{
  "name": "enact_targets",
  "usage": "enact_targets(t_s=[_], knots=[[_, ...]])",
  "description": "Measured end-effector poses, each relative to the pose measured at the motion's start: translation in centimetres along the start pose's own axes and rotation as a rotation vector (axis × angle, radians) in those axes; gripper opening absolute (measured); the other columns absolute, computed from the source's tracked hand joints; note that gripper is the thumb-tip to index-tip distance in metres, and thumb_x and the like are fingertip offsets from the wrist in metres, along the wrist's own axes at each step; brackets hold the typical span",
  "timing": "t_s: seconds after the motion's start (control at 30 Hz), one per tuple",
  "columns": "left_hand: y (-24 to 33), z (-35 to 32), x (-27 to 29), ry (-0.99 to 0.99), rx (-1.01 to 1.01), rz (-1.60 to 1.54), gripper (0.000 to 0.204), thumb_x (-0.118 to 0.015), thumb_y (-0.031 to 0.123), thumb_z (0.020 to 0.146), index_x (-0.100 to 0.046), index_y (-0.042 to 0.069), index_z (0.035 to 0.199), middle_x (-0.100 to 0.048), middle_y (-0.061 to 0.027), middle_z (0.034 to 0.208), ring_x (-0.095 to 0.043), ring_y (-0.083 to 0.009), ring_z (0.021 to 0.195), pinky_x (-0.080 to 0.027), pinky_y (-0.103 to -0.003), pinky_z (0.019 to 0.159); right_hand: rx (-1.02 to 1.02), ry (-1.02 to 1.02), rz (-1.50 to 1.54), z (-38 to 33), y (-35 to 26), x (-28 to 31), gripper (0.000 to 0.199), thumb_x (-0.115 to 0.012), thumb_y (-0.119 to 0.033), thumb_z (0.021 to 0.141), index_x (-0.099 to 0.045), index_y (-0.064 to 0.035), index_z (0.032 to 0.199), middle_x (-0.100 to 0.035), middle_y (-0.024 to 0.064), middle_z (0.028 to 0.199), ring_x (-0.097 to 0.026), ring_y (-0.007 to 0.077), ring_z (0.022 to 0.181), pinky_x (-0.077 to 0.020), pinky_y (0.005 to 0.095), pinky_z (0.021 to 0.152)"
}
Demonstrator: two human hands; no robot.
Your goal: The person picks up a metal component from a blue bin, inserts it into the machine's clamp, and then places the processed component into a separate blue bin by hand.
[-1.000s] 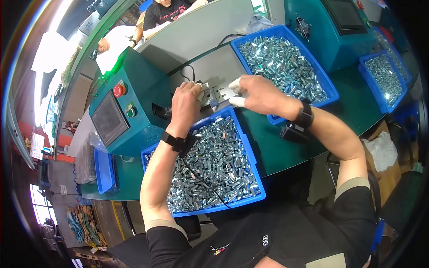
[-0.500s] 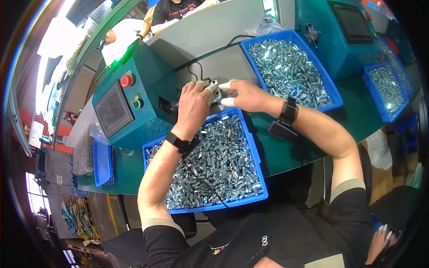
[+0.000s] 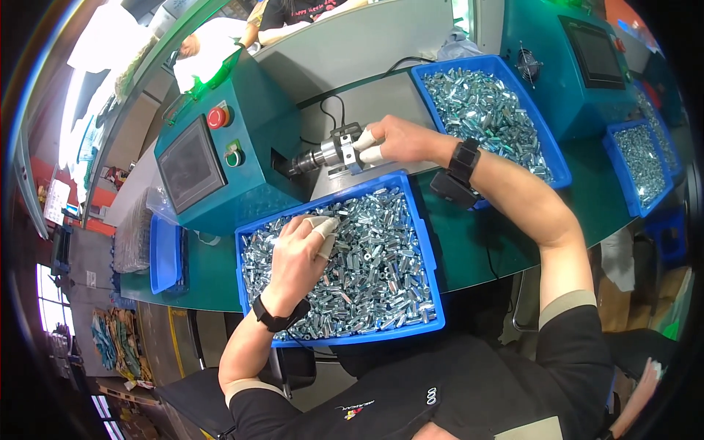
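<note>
My left hand (image 3: 297,257), with pale finger cots, is down over the near blue tray (image 3: 438,299), its fingers drawn together among small hexagonal metal standoffs (image 3: 367,286). Whatever sits between those fingertips is hidden. My right hand (image 3: 403,139), also in finger cots, has thumb and forefinger at the right end of a metal clamping fixture (image 3: 347,150). Any part it pinches there cannot be made out. A chuck-like spindle (image 3: 304,161) runs from the teal machine (image 3: 257,125) into the fixture's left side.
A second blue tray (image 3: 563,172) of metal pieces stands beyond my right forearm. On the machine are a screen (image 3: 191,165), a red button (image 3: 218,117) and a green switch (image 3: 233,155). Another teal machine (image 3: 557,88) stands at the far right. People sit behind the grey partition (image 3: 345,51).
My left hand has left the fixture and come down into the near tray. My right hand stays at the fixture, whose spindle now shows. The view has shifted slightly.
</note>
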State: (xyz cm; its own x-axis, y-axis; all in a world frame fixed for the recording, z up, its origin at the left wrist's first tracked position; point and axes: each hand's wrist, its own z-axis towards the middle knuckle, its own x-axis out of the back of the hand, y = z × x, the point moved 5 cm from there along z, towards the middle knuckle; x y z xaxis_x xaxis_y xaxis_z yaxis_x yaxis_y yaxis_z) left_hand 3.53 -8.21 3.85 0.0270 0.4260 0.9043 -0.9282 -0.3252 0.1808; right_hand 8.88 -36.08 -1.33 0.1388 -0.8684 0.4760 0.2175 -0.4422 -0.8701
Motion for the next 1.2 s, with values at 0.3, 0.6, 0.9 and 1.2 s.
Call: enact_targets(t_s=[0.3, 0.6, 0.9, 1.2], knots=[[0.0, -0.4, -0.6, -0.051, 0.063, -0.052, 0.027, -0.078, 0.003, 0.088, -0.076, 0.006, 0.115, -0.076, -0.0111, 0.112, -0.071, -0.0333, 0.105, -0.057, -0.044, 0.092, 0.093, 0.099, 0.085, -0.2, 1.6, -0.3, 0.030, -0.077, -0.017, 0.096, -0.080, -0.0069, 0.124, -0.077, 0.0075, 0.112, -0.070, 0.0190, 0.105, -0.0526, 0.0326, 0.096], [0.2, 0.6, -1.2, -0.098, 0.080, -0.094, 0.026, -0.078, 0.005, 0.090, -0.077, 0.006, 0.116, -0.077, -0.0118, 0.111, -0.071, -0.0338, 0.102, -0.057, -0.043, 0.091, 0.148, 0.126, 0.068, -0.5, 0.7, -0.6, 0.027, -0.075, -0.013, 0.097, -0.080, -0.0058, 0.123, -0.076, 0.0080, 0.109, -0.070, 0.0191, 0.101, -0.0531, 0.0321, 0.092], [-0.1, 0.7, -1.4, -0.108, 0.110, -0.082, 0.027, -0.080, 0.006, 0.089, -0.077, 0.006, 0.116, -0.077, -0.0118, 0.111, -0.071, -0.0340, 0.101, -0.057, -0.043, 0.090, 0.137, 0.125, 0.081, -0.3, 0.6, -0.5, 0.027, -0.075, -0.014, 0.097, -0.080, -0.0054, 0.122, -0.075, 0.0083, 0.107, -0.070, 0.0197, 0.100, -0.0530, 0.0334, 0.092], [-0.5, 1.4, -2.5, -0.118, 0.094, -0.112, 0.029, -0.080, 0.006, 0.088, -0.077, 0.007, 0.117, -0.075, -0.0102, 0.109, -0.069, -0.0338, 0.102, -0.057, -0.043, 0.089, 0.119, 0.153, 0.066, -0.1, 1.0, -0.7, 0.029, -0.075, -0.020, 0.095, -0.082, -0.0080, 0.121, -0.081, 0.0109, 0.110, -0.074, 0.0212, 0.099, -0.0553, 0.0334, 0.093]])
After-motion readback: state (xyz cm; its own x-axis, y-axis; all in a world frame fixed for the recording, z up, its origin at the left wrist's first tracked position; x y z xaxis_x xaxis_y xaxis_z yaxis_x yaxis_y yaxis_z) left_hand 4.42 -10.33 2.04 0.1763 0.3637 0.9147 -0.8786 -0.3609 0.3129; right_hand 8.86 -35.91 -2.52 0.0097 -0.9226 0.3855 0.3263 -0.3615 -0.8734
